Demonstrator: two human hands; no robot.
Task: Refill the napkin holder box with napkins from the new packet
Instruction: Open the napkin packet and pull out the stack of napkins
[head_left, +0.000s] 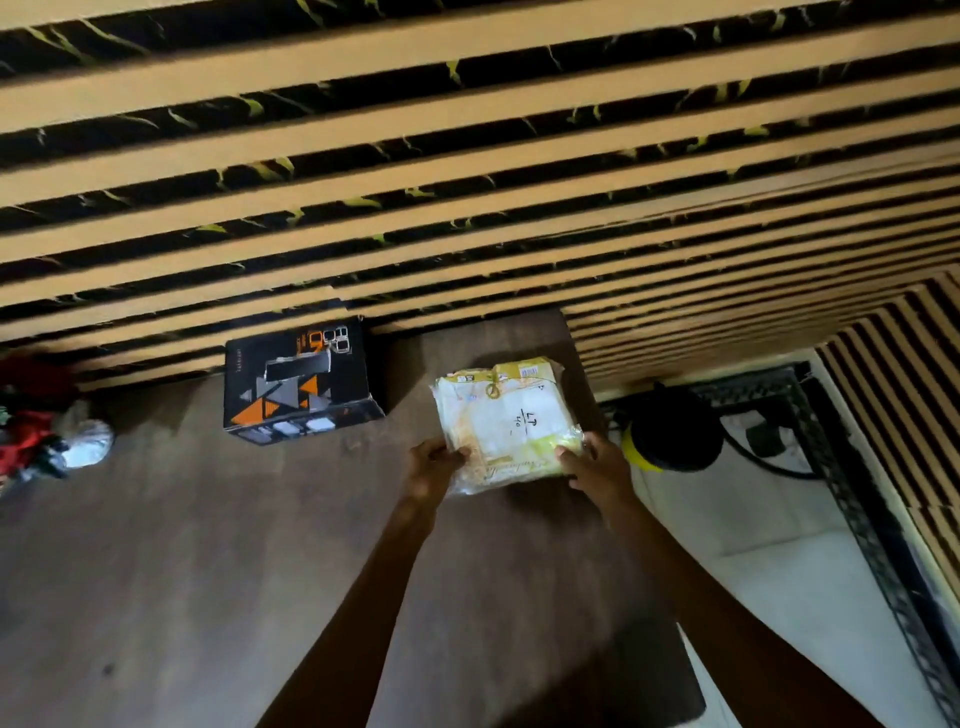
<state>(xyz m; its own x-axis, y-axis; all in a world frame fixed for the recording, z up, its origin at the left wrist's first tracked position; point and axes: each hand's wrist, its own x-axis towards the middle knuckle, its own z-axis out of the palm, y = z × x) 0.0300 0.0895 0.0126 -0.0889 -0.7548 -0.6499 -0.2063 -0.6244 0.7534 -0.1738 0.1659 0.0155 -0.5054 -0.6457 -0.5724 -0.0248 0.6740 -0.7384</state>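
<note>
A packet of napkins (506, 415) in clear plastic, white with yellow print, lies at the far right of the brown table (208, 571). My left hand (434, 467) grips its near left corner and my right hand (597, 467) grips its near right corner. To the left of the packet, against the wall, stands a black box (298, 379) with orange and grey triangles and a slot in its top. Neither hand touches the box.
A slatted wall (467, 156) backs the table. Red cloth and a shiny wrapped bundle (85, 441) lie at the left edge. Off the table's right edge, a black and yellow round object (670, 428) sits on the white floor by a black frame (852, 493).
</note>
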